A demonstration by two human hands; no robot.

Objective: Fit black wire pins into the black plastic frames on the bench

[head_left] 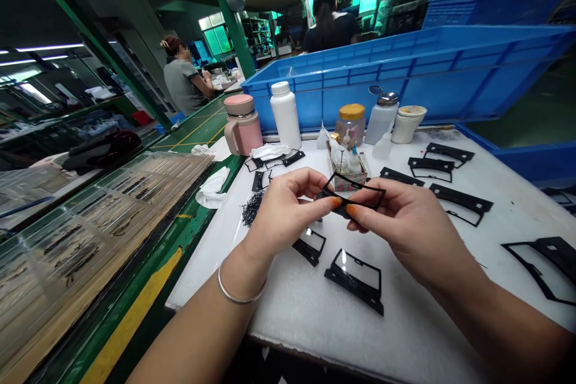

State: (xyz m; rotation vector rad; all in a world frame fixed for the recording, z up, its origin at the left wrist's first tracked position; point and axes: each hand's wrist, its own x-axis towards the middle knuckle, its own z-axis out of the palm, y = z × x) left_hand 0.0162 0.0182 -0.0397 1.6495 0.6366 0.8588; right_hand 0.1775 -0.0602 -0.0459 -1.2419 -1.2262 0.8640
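Note:
Both my hands hold one thin black plastic frame (360,187) above the white work mat (315,306). My left hand (283,210) pinches its left end between thumb and fingers; a silver bangle sits on that wrist. My right hand (405,222) grips its lower right side, fingers curled. Just below the hands lie two more black frames (355,279) (310,246) flat on the mat.
Several black frames (459,204) lie to the right. Behind stand a pink mug (243,123), a white bottle (285,113), a yellow-lidded jar (351,123), a small tray of tools (346,168) and a blue crate (405,72). Clear part trays (90,234) lie left. Two people work in the background.

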